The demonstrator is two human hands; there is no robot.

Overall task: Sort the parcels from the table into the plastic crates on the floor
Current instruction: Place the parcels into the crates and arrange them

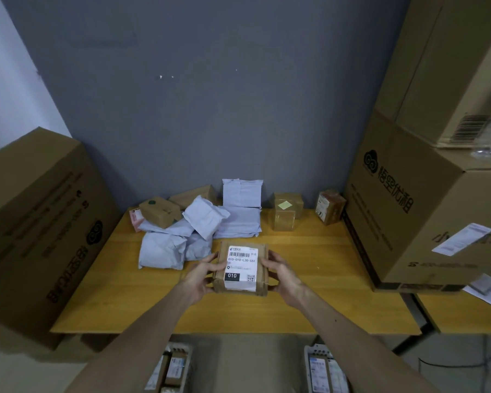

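Backdrop: plain grey wall behind a yellow wooden bench.
Left hand: grips the left side of the cardboard parcel, fingers curled round its edge, thumb on the top face.
Right hand: grips the opposite side the same way.
Parcel position: between both hands over the middle of the bench, label side up; I cannot tell whether its underside touches the bench.
Shipping label: white, with a barcode, "010-010-L30-551", a black block reading "010" and a QR code; the small logo at the top is too small to read.
Grey mailers: heaped beyond the left hand; no writing shows.
Small carton: on the far side of that heap, with a dark green round sticker.
Taped box: beyond the right hand, with a pale yellow square sticker.
Brown box: farther right against the wall; its white label is unreadable.
Left carton: large, well outside the left hand, with a cloud-swirl logo and Chinese characters.
Right carton: large, outside the right hand, same logo and characters, plus a blurred white slip.
Upper carton: stacked above it, showing a barcode.
Left crate: on the floor under the left forearm, holding labelled parcels.
Right crate: on the floor under the right forearm, also holding labelled parcels.
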